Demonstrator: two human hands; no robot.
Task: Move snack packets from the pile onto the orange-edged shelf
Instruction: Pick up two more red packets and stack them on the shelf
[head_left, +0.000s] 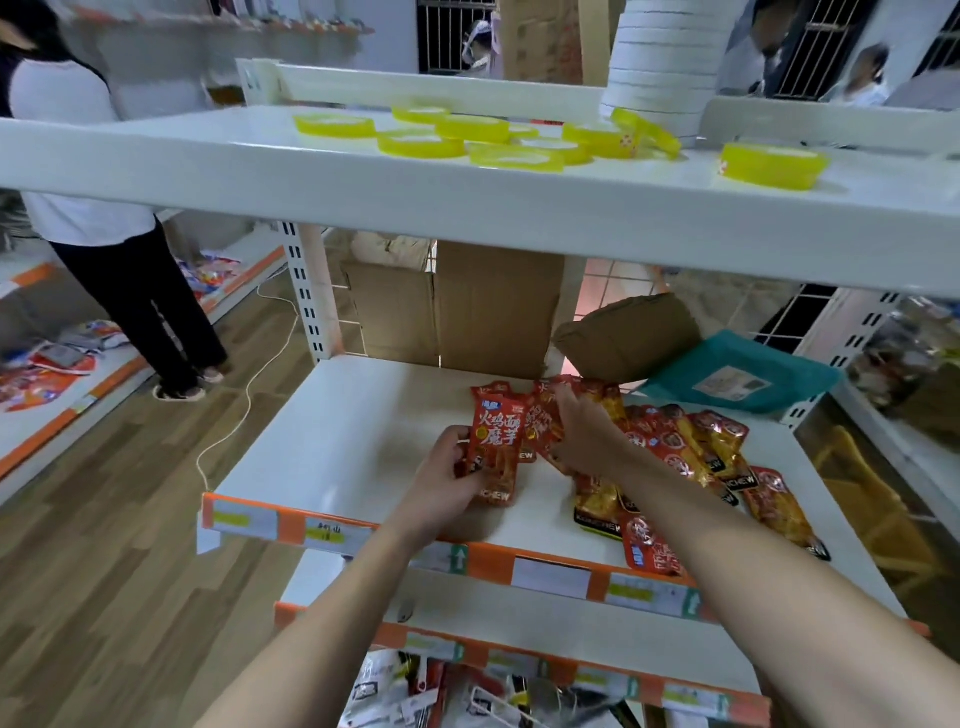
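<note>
A white shelf with an orange front edge (332, 525) fills the middle of the head view. My left hand (447, 478) grips a red snack packet (496, 441) with yellow lettering, upright above the shelf's middle. My right hand (587, 441) holds another red packet (543, 421) just to its right, partly hidden behind the fingers. A loose pile of red and gold snack packets (696, 462) lies on the shelf's right half, reaching the front edge.
A white upper shelf (363, 182) with yellow tape rolls (421, 143) overhangs. A brown pouch (628, 332) and a teal pouch (737, 374) lean at the back right, cardboard (493, 306) behind. A person (104, 218) stands at left. Lower shelf holds packets (415, 691).
</note>
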